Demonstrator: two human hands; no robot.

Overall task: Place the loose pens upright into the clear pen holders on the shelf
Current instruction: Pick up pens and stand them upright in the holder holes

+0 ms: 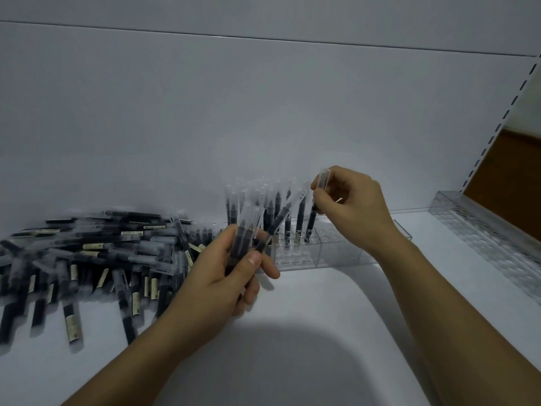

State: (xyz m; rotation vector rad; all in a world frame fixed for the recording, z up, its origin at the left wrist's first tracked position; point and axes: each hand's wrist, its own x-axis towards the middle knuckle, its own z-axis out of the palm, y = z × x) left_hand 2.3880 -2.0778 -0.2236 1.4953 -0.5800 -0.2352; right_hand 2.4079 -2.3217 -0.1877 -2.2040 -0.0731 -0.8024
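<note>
The left hand (225, 273) grips a bunch of pens (248, 230). The right hand (348, 206) pinches one pen (317, 200) upright over the clear holder (336, 247). Loose pens (87, 259) lie heaped on the white shelf (307, 303).

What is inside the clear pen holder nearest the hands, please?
Several dark pens stand upright in the clear pen holder; its right-hand slots look empty. The left hand and its bundle of pens hide the holder's left end.

Retail shop shelving. Indicators: white metal back panel (205, 112) and shelf deck (322, 317), slotted upright (505, 115) at the right edge of the frame, clear acrylic pen holder (336, 253) at centre, bulk pile of identical labelled pens (87, 259) at lower left.
</note>
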